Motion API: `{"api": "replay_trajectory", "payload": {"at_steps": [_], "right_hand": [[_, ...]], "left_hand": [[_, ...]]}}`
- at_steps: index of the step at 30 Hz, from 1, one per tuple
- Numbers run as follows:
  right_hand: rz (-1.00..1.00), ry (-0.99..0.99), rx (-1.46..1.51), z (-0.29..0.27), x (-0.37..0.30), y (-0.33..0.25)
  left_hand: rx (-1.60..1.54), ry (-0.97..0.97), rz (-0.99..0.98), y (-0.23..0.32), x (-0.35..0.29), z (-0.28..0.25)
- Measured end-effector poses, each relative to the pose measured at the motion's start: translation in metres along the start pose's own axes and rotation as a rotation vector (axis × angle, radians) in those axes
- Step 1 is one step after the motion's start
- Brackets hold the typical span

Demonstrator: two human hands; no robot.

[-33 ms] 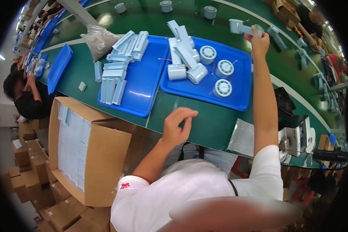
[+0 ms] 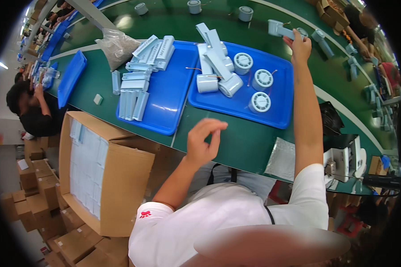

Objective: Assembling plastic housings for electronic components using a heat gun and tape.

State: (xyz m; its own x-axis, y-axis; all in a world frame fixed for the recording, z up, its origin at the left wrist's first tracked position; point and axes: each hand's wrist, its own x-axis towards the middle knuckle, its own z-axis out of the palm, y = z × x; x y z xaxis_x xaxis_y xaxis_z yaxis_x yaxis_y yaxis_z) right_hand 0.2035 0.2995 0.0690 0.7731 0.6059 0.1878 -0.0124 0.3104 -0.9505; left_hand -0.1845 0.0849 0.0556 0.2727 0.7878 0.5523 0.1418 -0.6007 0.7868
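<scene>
My right hand (image 2: pixel 300 46) is stretched out over the far right corner of the right blue tray, beside the green conveyor belt. It is closed on the handle of a light blue handheld fan (image 2: pixel 275 28), whose round head points left. My left hand (image 2: pixel 204 140) hovers above the table in front of the trays, fingers curled toward the thumb, with nothing visible in them. In the right blue tray (image 2: pixel 276 116) lie several round fan heads (image 2: pixel 259 102) with thin wires, and a pile of fans and handle parts (image 2: pixel 216 62). The left blue tray (image 2: pixel 158 122) holds several flat light blue handle pieces (image 2: pixel 133 104).
A bag of small parts (image 2: pixel 116 46) stands behind the left tray. An open carton (image 2: pixel 124 191) full of pale pieces is at my left. A silver pouch (image 2: pixel 280 156) and a white machine (image 2: pixel 343 160) sit at right. More fans (image 2: pixel 323 42) lie on the belt (image 2: pixel 289 11); people work nearby.
The whole view has shifted slightly to the right. Both hands keep nearly the same pose, and the fan stays in my right hand.
</scene>
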Motion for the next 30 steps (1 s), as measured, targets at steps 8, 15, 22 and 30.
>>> {"api": "replay_trajectory", "payload": {"at_steps": [8,15,22,30], "right_hand": [[0.098,0.120,-0.492,0.035,0.055,0.134],[-0.536,0.486,-0.667,0.018,0.077,0.039],[-0.216,0.360,-1.066,-0.009,0.104,0.111],[-0.374,0.310,-0.677,0.011,0.059,0.035]], "left_hand": [[0.199,-0.087,0.035,-0.016,0.187,0.007],[0.879,-0.449,0.177,-0.139,0.353,0.112],[1.039,-0.532,-0.130,-0.199,0.406,0.186],[0.932,-0.610,-0.008,-0.162,0.390,0.146]]}}
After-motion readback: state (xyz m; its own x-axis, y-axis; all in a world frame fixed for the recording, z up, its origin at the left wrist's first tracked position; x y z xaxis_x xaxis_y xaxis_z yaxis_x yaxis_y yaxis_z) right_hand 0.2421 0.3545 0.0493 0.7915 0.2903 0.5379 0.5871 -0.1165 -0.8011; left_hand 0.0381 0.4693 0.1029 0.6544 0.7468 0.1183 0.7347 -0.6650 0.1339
